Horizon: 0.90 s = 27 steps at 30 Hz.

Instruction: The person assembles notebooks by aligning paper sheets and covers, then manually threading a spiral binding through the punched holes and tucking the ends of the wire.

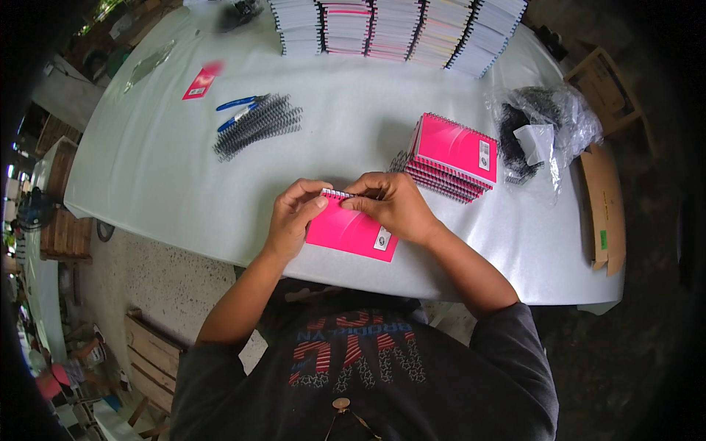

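A pink notebook (346, 234) with a white label lies slightly tilted at the table's near edge. At its upper left corner my left hand (290, 217) is closed, thumb on the cover and fingers at the top edge. My right hand (393, 208) pinches farther along that same edge, where a row of small white loops or holes shows. Something dark is partly hidden beneath the right fingers; I cannot tell whether it is a binding coil. Just right of my hands stands a stack of pink spiral notebooks (450, 151), with loose dark coils (399, 160) beside it.
A pile of black spiral coils (257, 126) and blue-handled pliers (235, 112) lie left of centre. Farther left is a pink cover (197, 85). Tall stacks of bound books (390, 29) line the back. A clear plastic bag (555, 125) and cardboard (601, 202) occupy the right.
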Motion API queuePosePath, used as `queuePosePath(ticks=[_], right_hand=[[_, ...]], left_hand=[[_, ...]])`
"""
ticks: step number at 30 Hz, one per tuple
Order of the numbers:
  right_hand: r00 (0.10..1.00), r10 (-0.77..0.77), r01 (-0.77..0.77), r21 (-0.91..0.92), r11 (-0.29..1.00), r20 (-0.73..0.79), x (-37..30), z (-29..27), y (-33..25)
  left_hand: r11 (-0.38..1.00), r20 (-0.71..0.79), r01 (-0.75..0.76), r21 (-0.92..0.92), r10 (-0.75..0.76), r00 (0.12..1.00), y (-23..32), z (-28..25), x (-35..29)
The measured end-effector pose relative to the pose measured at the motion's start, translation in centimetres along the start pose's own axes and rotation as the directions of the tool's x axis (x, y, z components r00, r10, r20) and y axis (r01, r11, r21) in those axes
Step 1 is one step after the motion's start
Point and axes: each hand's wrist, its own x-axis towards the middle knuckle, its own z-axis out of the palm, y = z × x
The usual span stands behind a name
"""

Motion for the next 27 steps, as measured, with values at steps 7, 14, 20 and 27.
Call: queuePosePath(ticks=[7, 14, 20, 27], right_hand=[[0.999, 0.03, -0.028, -0.095, 0.995, 0.019, -0.3, 0.2, -1.3], [0.999, -0.035, 0.032, -0.159, 0.987, -0.015, -0.7, 0.6, -0.8], [0.999, -0.003, 0.005, -0.074, 0.997, 0.035, -0.3, -3.5, -2.5], [0.918, -0.141, 0.172, 0.052, 0.984, -0.37, -4.3, -13.9, -6.0]], left_hand=[[0.999, 0.189, 0.031, -0.012, -0.028, 0.982, 0.6, -1.7, 1.1], [0.987, 0.325, 0.027, 0.157, -0.077, 0.942, 1.6, -2.2, 2.0], [0.895, 0.291, -0.072, 0.441, -0.067, 0.954, 4.7, 0.3, 2.6], [0.904, 0.147, -0.3, 0.305, 0.267, 0.953, 6.6, 10.5, 8.2]])
